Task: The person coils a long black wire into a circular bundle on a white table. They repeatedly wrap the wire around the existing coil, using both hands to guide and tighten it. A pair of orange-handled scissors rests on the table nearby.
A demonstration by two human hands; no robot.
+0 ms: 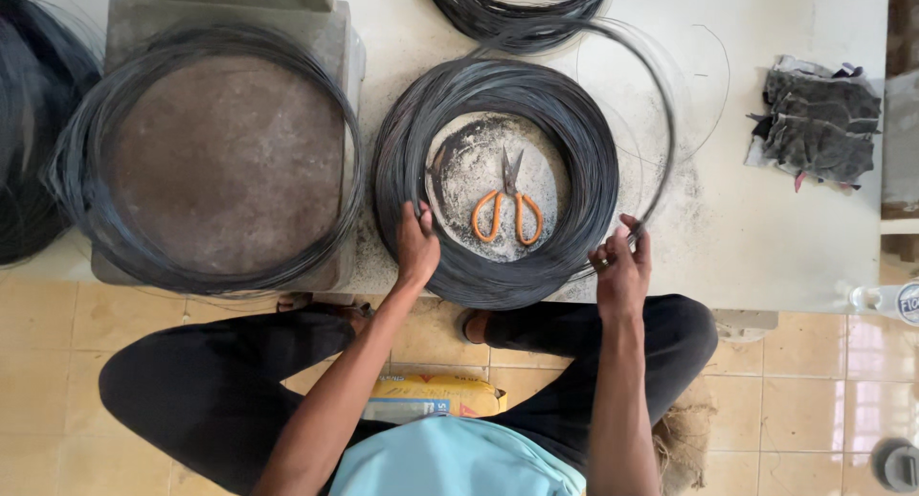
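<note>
The person sits cross-legged on the tiled floor, facing a low white counter (766,237) dusted with grey grit. Directly ahead of both hands lies a thick wire coil (495,180) — dark, thin strands wound into a flat ring, with no long axis. The left hand (417,247) rests on the coil's near-left arc, fingers curled over the inner edge. The right hand (622,266) is at the near-right arc, fingers partly closed, pinching a loose strand (661,170) that loops out around the right side. Both hands are about equally near. Inside the ring lie orange-handled scissors (507,209), blades pointing far. To the left, a looser coil (206,161) circles a rusty round slab; folded grey gloves (818,123) lie far right.
</note>
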